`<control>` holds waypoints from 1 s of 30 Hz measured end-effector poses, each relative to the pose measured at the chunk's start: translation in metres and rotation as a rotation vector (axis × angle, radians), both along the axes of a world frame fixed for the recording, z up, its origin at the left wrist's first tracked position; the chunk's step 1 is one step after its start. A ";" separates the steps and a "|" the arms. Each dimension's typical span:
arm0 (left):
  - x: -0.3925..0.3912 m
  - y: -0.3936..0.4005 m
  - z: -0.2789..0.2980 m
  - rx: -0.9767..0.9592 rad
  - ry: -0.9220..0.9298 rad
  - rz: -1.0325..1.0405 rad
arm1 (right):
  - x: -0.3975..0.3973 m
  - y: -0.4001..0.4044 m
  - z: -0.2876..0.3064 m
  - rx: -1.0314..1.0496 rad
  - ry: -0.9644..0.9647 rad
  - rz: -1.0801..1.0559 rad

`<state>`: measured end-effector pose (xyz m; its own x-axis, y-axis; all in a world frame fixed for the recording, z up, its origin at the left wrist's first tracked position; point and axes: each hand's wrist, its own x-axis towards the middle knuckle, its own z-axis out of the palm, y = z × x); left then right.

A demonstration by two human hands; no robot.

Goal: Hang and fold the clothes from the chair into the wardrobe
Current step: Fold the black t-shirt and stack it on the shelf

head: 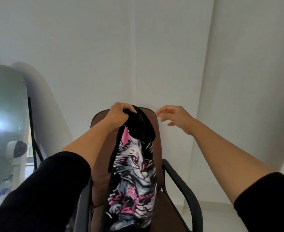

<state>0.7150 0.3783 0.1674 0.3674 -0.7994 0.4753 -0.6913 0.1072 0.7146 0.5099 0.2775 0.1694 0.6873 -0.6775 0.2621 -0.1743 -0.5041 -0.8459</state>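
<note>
Left hand [119, 113], just above frame centre, clamped in a fist around the bunched top of a black cotton T-shirt with a grey, white and pink cat print [134, 173]; fingers curled over the fabric, knuckles up. Hangs from that grip in a long narrow drape, down the middle of the frame to the bottom edge, print facing the camera, dark upper part folded over itself near the fist. Lies in front of the backrest of a brown padded office chair with black armrests [156, 131]; lower end reaches the seat area, though contact with the seat cannot be told.

Right hand [174, 118], right of centre at the same height, spread open and holding nothing: fingers apart and loosely curved, pointing left toward the shirt's top, thumb and forefinger tips near each other but not pinched on anything. Close to the upper right corner of the chair back, apart from the shirt.

Both forearms bare, black sleeves [54, 190] pushed up near the elbows at the lower left and lower right.

At the left edge, a tall standing mirror with a dark frame [9, 114], leaning against the plain white wall [137, 47], showing a bright light patch and blurred room contents. Pale floor [221, 215] at the lower right beyond the chair's armrest.
</note>
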 end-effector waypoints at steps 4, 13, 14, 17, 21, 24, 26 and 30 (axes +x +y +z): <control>0.004 0.002 0.003 0.000 -0.034 -0.017 | 0.010 0.013 -0.008 -0.004 0.019 0.106; 0.009 0.015 -0.002 -0.082 -0.033 -0.067 | 0.034 0.021 -0.021 -0.069 -0.063 0.102; 0.010 0.017 -0.003 -0.081 -0.012 -0.055 | 0.034 0.018 -0.021 -0.047 -0.093 0.080; 0.018 0.025 -0.005 -0.055 0.059 -0.031 | 0.030 0.009 -0.022 0.025 -0.222 -0.031; 0.029 0.029 -0.010 -0.030 0.032 -0.006 | 0.020 0.002 -0.015 0.008 -0.218 -0.023; 0.026 0.027 -0.011 0.008 0.027 -0.039 | 0.023 0.010 -0.010 -0.079 -0.085 0.062; 0.019 0.023 -0.008 0.013 0.022 -0.071 | 0.030 0.019 -0.008 -0.137 -0.039 0.096; 0.006 0.016 0.000 0.016 0.013 -0.109 | 0.043 0.025 -0.012 -0.296 0.015 0.134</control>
